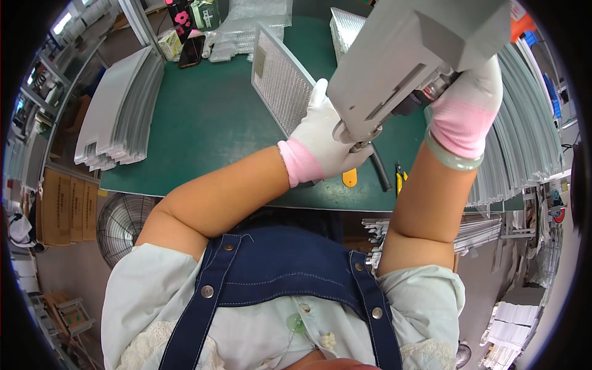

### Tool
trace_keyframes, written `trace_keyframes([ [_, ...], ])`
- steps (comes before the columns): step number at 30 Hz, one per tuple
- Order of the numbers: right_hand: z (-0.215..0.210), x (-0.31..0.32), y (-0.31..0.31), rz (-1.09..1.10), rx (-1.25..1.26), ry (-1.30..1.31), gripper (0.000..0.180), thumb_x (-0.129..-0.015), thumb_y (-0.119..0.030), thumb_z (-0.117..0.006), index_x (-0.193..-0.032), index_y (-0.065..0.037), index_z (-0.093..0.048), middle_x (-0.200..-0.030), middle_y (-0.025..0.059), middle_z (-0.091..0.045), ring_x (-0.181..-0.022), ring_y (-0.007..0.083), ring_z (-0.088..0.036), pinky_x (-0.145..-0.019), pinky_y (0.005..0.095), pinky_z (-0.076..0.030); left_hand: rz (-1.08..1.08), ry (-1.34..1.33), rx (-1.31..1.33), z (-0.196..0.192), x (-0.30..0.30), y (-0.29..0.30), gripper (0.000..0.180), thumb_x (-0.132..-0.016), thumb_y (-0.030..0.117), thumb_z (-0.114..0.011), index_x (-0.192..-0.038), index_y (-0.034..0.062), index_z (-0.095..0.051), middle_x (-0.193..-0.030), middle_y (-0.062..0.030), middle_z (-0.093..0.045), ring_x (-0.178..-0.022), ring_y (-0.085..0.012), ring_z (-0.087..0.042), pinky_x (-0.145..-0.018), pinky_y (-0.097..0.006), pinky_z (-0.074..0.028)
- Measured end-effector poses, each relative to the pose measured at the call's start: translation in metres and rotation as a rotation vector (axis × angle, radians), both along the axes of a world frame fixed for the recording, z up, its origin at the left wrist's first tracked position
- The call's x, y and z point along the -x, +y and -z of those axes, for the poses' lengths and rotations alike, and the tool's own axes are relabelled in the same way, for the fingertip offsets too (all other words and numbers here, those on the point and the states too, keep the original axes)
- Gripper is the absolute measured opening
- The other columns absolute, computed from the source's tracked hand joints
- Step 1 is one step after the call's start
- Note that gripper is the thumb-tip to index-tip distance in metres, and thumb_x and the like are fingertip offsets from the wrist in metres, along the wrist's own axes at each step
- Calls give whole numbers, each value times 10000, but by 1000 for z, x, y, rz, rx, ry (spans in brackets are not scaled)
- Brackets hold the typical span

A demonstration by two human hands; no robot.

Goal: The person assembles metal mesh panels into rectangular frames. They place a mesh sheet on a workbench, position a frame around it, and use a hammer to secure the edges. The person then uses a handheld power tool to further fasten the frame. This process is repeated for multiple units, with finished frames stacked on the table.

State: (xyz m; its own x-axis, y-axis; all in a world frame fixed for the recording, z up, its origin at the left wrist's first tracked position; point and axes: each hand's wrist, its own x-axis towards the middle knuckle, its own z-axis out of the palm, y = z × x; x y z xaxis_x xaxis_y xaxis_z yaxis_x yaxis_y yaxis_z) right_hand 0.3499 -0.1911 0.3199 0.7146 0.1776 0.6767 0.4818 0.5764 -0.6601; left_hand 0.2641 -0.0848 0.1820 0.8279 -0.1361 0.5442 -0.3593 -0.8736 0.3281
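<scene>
My left hand point(324, 137), in a white glove with a pink cuff, grips a thin rectangular panel point(283, 83) with a silvery, textured face and pale frame, standing tilted over the table. The thumb points up along the panel's edge; some fingers pass behind the metal tip of a large grey machine head point(394, 68). This machine head fills the upper right and hides the panel's far side. My right hand point(472, 102), gloved alike, is raised at the machine's right side, beside a black knob point(408, 105). The right fingers are mostly hidden, so their grip cannot be made out.
On the green table point(203, 117) lie a dark rod point(380, 168), a yellow tag point(349, 178) and yellow-handled pliers point(399, 177). Stacked panels stand left point(120, 105) and right point(518, 129). A phone point(192, 51) and bubble wrap point(250, 31) lie at the back.
</scene>
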Motion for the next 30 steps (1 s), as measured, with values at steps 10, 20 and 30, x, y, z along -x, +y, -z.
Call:
trace_keyframes([
  [10,-7,-18,-43,287,181,-167,250,-1015,-101,-533,-1198,-20,-682,-992,45,-659,-829,114,-635,-724,246,-520,58,273,-332,-18,13,1,310,-785,255,-616,-1032,98,-719,-1058,-104,-650,-1133,-348,-528,-1049,-547,-308],
  [20,-3,-32,-92,426,341,-310,308,-1018,-48,-483,-1266,-13,-663,-1167,90,-684,-960,132,-656,-818,243,-548,-935,737,-298,93,9,193,647,-845,592,-620,-1176,39,-683,-1199,-182,-681,-1156,-347,-640,-976,-446,-498],
  [30,4,-39,-83,497,269,-37,229,-933,-147,-663,-1108,1,-655,-957,97,-716,-862,159,-697,-775,264,-554,-591,390,9,-42,18,224,432,-887,326,-745,-1099,-41,-659,-1000,-160,-694,-933,-262,-668,-832,-358,-529],
])
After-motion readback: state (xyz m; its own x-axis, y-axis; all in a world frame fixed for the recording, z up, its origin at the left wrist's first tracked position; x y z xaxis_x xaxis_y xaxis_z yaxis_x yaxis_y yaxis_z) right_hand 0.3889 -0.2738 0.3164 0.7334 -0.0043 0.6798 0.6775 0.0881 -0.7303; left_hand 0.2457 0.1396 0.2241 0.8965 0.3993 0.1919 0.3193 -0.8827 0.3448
